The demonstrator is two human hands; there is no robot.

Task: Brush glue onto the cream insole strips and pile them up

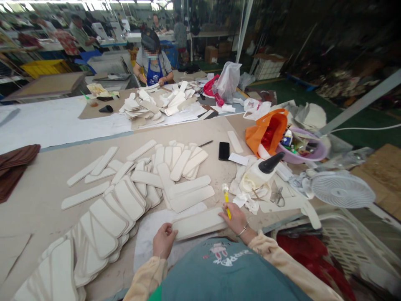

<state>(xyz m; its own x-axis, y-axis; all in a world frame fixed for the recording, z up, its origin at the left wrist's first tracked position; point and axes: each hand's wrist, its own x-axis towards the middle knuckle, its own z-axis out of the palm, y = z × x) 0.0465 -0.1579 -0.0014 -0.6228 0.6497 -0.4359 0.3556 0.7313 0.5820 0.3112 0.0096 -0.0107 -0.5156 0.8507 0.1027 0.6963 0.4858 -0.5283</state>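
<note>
A small stack of long white rounded strips [198, 224] lies in front of me over a pale sheet [147, 246]. My left hand [164, 241] is closed on the stack's left end, thumb and fingers pinching its edge. In my right hand [235, 218] is a yellow-handled brush [227, 205] pointing away from me, its tip coated in white. The same hand's fingers touch the right end of the strips. Just beyond lie more loose white strips [191, 194]. A fanned row of white pieces [97, 230] runs toward the lower left.
To the right stand a white bottle with a black nozzle [258, 173], a phone [224, 151], an orange bag [266, 131], a purple basin [308, 152] and a white fan [343, 190]. Brown pieces [15, 167] lie far left. Across the table a co-worker [153, 62] handles similar strips.
</note>
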